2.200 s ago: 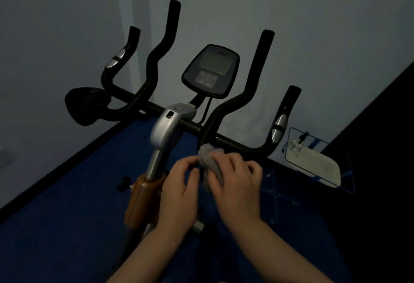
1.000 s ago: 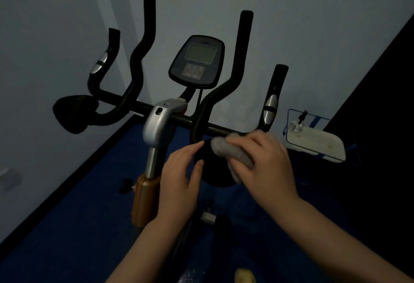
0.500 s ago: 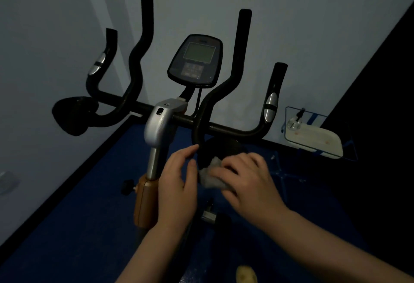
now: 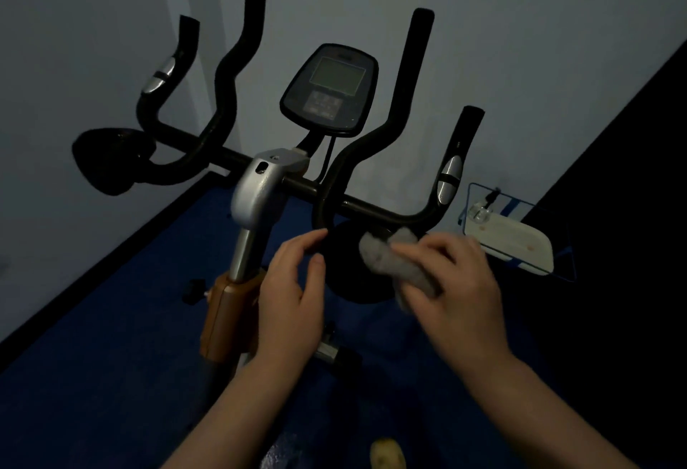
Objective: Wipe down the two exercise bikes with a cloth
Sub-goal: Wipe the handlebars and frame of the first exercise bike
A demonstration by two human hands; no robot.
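Blue matting [image 4: 111,375] covers the floor under the black-handlebarred exercise bike [image 4: 260,193], and pale grey walls [image 4: 520,41] meet in a corner behind it, with a dark skirting line running along the base of the wall left of the bike; the light is dim. I see the bike's oval black console with its grey screen [image 4: 331,87] standing above the silver stem clamp [image 4: 260,189], and an orange-brown housing [image 4: 226,316] lower on the post; right of the bike a white tray-like object on a blue wire frame [image 4: 509,242] sits on the floor, and I cannot tell what it is. Near the bottom edge, below the bike, a small yellowish object [image 4: 386,457] shows, too blurred to name. I see the right hand [image 4: 457,294] closed round a crumpled grey cloth [image 4: 394,264], fingers curled over its top and the cloth bunched beneath them, pressed against the black round pad just under the right side of the bike's crossbar; the left hand [image 4: 293,294] is loosely parted, holding nothing, its fingertips [image 4: 319,236] touching the lower curve of the bike's inner right handlebar. Both bare forearms reach up from the bottom edge toward the bike, wrists nearly straight, palms turned downward and inward.
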